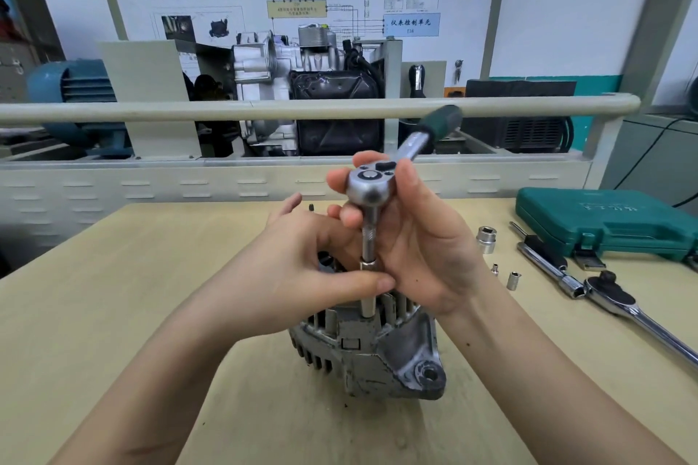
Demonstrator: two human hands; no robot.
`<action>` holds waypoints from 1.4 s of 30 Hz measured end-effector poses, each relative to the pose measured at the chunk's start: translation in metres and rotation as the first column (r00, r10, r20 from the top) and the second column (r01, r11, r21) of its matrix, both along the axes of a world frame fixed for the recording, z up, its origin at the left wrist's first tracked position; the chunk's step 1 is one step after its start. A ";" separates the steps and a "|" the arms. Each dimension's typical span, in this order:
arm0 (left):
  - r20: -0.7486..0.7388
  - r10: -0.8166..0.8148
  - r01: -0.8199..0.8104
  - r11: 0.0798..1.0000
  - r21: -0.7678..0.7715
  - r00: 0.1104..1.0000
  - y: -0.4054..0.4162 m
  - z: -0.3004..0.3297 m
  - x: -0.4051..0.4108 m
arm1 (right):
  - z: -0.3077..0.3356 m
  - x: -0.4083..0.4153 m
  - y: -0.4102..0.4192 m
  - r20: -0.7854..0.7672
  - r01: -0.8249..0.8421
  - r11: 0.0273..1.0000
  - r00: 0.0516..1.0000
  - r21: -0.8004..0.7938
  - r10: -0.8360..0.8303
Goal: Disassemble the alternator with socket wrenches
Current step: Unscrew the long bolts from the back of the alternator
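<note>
The right hand (411,238) curls its fingers around the ratchet (372,183) head, keeping it upright. The left hand (302,276) pinches the extension (368,242), steadying the socket on the alternator (377,347).

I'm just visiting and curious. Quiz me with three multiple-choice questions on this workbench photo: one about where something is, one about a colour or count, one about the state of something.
1. Where does the tool case lie?
A. far right of the table
B. in front of the alternator
C. on the floor

2. How many loose sockets stand between the alternator and the long ratchet?
A. one
B. three
C. six

3. What is the right hand doing?
A. resting flat on the table
B. gripping the head of the socket wrench
C. opening the case

Answers
1: A, the closed teal case sits at the table's far right edge.
2: B, a large socket, a tiny one and a small one stand there.
3: B, its fingers curl round the wrench head, while the left hand pinches the extension below.
</note>
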State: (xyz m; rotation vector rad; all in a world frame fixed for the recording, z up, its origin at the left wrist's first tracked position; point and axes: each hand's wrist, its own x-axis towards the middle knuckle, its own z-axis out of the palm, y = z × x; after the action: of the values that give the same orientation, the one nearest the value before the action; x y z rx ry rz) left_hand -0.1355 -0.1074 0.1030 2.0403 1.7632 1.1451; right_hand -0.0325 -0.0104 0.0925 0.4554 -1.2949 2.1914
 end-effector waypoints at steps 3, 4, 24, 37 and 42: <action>-0.031 0.044 -0.043 0.999 0.033 0.999 0.001 -0.001 0.004 | 0.000 0.001 0.001 -0.057 -0.028 0.999 0.998 -0.038 0.026; -0.030 0.049 -0.048 0.998 0.030 0.998 0.002 -0.001 0.005 | 0.000 0.001 0.001 -0.057 -0.024 0.998 0.998 -0.053 0.021; -0.046 0.029 -0.025 0.996 0.089 0.999 0.001 -0.002 0.002 | 0.001 0.001 -0.004 -0.050 0.030 0.999 0.998 -0.021 -0.031; 0.022 0.020 -0.020 1.000 -0.024 1.000 0.000 0.003 -0.003 | 0.002 -0.001 -0.002 0.149 0.113 0.992 0.981 0.064 -0.121; 0.010 0.040 -0.040 0.999 0.027 0.999 0.001 0.002 0.002 | 0.000 -0.002 0.000 0.049 0.047 0.997 0.998 0.063 -0.050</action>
State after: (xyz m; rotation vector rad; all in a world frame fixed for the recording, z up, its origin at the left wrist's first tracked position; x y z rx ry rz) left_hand -0.1332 -0.1062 0.1053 2.0198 1.8017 1.1948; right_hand -0.0345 -0.0109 0.0929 0.3902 -1.3893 2.1403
